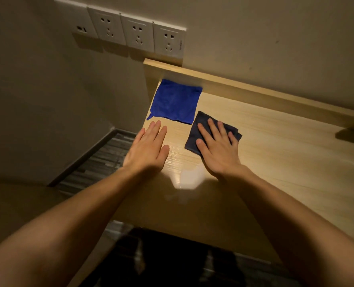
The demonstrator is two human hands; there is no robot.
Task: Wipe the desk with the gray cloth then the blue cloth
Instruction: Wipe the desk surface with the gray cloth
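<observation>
We see a vivid blue cloth (175, 101) at eleven o'clock of a dark gray cloth (194, 133) on our pale, wood-grained desk (286, 154), with white sockets (138, 35) on the beige wall (275, 34) at twelve.

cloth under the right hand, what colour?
Dark gray, seen in the head view: the gray cloth lies flat under the right hand.

Right hand (218, 145) covered the middle of the gray cloth (193, 139), near edge hidden under the palm. Desk (286, 162) ran off the right edge; a dark shape (352, 136) there was cut off, unidentifiable. Both forearms left the frame at the bottom. Dark blurred mass (172, 259) below the desk front, unreadable. Leftmost wall socket (78, 19) was clipped at the top.
</observation>
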